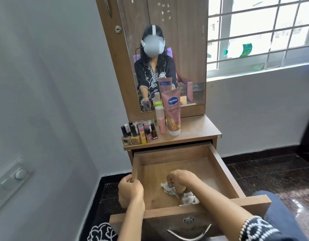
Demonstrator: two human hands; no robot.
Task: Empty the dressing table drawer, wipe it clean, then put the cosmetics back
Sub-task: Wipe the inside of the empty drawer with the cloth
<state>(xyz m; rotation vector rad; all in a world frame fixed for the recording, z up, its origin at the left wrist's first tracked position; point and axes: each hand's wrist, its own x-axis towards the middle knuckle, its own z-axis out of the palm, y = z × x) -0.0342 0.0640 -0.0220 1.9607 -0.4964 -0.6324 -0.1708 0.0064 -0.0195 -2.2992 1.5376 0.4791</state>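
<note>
The wooden drawer of the dressing table is pulled far out, and its floor is bare apart from a cloth. My right hand is inside it near the front, gripping a crumpled white cloth against the drawer floor. My left hand grips the drawer's left side wall. On the tabletop stand the cosmetics: several nail polish bottles at the left, a slim pink bottle and a pink Vaseline tube.
A mirror rises behind the tabletop and reflects a person. A grey wall with a switch plate is close on the left. A barred window is at the upper right. Dark glossy floor lies right of the drawer.
</note>
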